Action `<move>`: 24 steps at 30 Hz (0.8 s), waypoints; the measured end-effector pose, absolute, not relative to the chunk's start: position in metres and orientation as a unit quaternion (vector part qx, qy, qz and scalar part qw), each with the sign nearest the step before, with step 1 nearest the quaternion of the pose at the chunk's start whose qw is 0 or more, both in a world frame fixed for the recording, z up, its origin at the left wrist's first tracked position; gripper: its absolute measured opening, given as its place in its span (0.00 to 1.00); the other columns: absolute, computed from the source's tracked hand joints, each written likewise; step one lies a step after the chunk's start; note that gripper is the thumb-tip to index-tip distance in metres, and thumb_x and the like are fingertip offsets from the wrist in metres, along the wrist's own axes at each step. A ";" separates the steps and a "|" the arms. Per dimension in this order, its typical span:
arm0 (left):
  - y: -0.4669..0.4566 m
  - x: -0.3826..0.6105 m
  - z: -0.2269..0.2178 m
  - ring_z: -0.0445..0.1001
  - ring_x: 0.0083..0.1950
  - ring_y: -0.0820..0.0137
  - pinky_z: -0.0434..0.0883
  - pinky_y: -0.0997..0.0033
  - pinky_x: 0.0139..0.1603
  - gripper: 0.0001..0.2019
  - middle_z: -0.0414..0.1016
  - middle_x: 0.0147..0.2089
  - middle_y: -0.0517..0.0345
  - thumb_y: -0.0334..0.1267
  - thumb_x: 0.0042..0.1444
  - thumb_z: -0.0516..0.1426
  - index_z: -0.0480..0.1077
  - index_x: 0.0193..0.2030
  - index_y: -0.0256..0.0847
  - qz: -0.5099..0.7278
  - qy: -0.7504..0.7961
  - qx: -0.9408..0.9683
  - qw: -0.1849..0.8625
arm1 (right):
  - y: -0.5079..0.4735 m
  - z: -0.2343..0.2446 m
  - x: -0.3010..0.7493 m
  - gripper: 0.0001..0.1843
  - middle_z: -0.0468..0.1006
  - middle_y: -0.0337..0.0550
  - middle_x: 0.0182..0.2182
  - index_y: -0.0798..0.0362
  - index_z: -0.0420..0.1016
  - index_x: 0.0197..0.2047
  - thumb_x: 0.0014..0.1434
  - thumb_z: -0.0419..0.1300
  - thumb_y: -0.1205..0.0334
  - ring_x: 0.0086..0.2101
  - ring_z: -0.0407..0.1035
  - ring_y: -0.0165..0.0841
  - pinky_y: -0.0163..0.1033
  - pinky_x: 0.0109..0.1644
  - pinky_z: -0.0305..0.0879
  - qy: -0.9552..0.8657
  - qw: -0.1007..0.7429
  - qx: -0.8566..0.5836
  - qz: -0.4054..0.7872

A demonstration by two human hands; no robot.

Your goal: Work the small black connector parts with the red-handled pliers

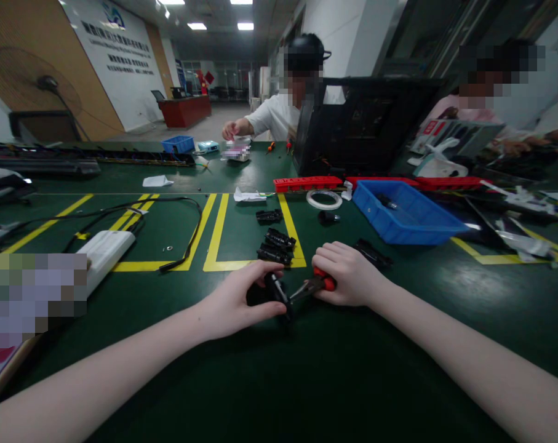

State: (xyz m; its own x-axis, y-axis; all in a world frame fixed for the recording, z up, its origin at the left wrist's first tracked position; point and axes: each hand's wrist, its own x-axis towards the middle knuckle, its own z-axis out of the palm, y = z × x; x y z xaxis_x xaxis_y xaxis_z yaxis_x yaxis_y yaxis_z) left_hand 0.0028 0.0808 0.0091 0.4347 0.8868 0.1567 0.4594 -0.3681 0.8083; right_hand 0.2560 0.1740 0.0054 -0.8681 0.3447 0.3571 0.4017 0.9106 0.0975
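Between the thumb and fingers of my left hand (pixel 242 301) is a black plastic part (pixel 277 290), held tilted just above the green table. My right hand (pixel 346 274) is closed round the red handles of a pair of needle-nose pliers (pixel 308 287). The pliers' tips point left and meet the lower end of the black part; whether they grip it I cannot tell. Beyond my left hand lie similar black parts (pixel 279 239), and another black part (pixel 373 252) is partly hidden behind my right hand.
A blue bin (pixel 408 215) stands at the right, near a roll of white tape (pixel 323 199). On the left are a white power strip (pixel 106 252) and a black cable (pixel 200 227). A large black panel (pixel 362 123) rises at the back, with a co-worker (pixel 279 117) behind it.
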 end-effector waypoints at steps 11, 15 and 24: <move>0.079 0.002 0.012 0.71 0.54 0.63 0.71 0.58 0.56 0.16 0.72 0.54 0.52 0.36 0.61 0.60 0.68 0.56 0.43 0.235 0.361 0.849 0.304 | 0.175 0.006 0.254 0.10 0.70 0.44 0.28 0.52 0.66 0.31 0.56 0.59 0.55 0.31 0.61 0.37 0.42 0.36 0.55 -0.960 0.173 -0.203 -0.082; 0.078 0.003 0.010 0.71 0.53 0.62 0.71 0.57 0.56 0.15 0.72 0.53 0.51 0.37 0.61 0.60 0.68 0.55 0.41 0.231 0.360 0.859 0.282 | 0.175 0.006 0.254 0.09 0.71 0.45 0.30 0.52 0.67 0.32 0.55 0.60 0.55 0.32 0.62 0.38 0.43 0.38 0.56 -0.960 0.176 -0.201 -0.078; 0.073 0.007 0.013 0.69 0.57 0.59 0.66 0.50 0.62 0.18 0.72 0.55 0.49 0.29 0.60 0.54 0.65 0.57 0.40 0.231 0.430 0.852 0.190 | 0.176 0.006 0.255 0.09 0.74 0.48 0.33 0.52 0.68 0.34 0.55 0.60 0.55 0.37 0.67 0.41 0.47 0.44 0.62 -0.958 0.192 -0.201 -0.067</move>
